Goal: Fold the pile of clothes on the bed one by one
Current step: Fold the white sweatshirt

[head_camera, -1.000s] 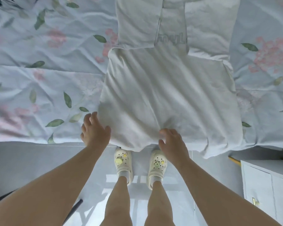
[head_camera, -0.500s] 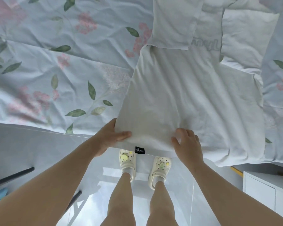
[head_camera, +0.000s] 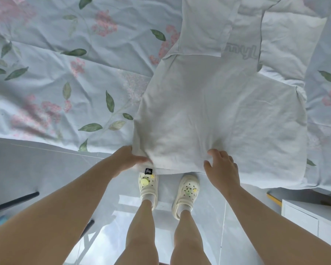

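A white T-shirt [head_camera: 214,111] lies spread on the floral bed sheet [head_camera: 65,73], its hem hanging over the bed's near edge. Both sleeves are folded in over the chest, where grey lettering [head_camera: 241,51] shows. A small black label [head_camera: 148,171] hangs at the hem's left corner. My left hand [head_camera: 129,159] pinches the hem's left corner, thumb on top. My right hand [head_camera: 221,169] grips the hem near its middle, fingers curled into bunched cloth. No other clothes of the pile are in view.
The bed's edge runs across the frame just in front of my feet in white clogs [head_camera: 148,185]. A white cabinet [head_camera: 311,220] stands low on the right. Dark bars [head_camera: 13,202] cross the floor at lower left.
My left hand moved from flat on the sheet onto the hem's corner and closed on it. My right hand has gathered the hem. The cloth bunches between them.
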Tool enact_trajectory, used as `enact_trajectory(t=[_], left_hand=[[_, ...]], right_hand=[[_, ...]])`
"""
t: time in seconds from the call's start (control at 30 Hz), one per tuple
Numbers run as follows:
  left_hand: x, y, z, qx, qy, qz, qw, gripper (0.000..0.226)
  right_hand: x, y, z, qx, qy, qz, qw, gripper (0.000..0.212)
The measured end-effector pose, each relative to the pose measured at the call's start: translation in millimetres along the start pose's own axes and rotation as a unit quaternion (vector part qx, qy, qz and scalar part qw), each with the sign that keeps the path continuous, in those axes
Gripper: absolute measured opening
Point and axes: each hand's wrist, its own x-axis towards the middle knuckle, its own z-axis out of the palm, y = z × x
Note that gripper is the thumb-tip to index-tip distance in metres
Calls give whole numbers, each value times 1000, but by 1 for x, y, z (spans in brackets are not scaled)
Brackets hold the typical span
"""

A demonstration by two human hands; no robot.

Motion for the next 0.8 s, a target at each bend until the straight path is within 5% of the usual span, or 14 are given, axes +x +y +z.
enact_trajectory(t=[0.17, 0.27, 0.37, 0.43, 0.5, 0.6, 0.7, 0.8], left_hand=[[0, 13, 14, -85, 36, 28, 995, 4], [-7, 16, 9, -144, 26, 84, 986, 4], [-12, 22, 2, -364, -39, 66, 928, 11], [-15, 31, 0, -430, -29, 46, 901, 10], [-18, 43, 1, -447, -19, 46, 893, 14], [-21, 61, 1, -488, -23, 47, 871, 19], [-24, 69, -1, -511, -46, 42, 857, 19], [-25, 66, -4, -505, -64, 31, 860, 17]], right_hand=[[-8, -1, 9, 52, 14, 0, 999, 26], [-12, -2, 10, 102, 25, 14, 994, 25], [-11, -4, 13, 142, 34, 45, 988, 22], [-8, -5, 15, 192, 53, 148, 969, 30], [-4, -2, 13, 300, 59, 351, 885, 62], [-6, 1, 9, 548, -30, 553, 627, 87], [-1, 0, 14, 735, -98, 510, 437, 70], [5, -4, 16, 830, -85, 457, 307, 48]])
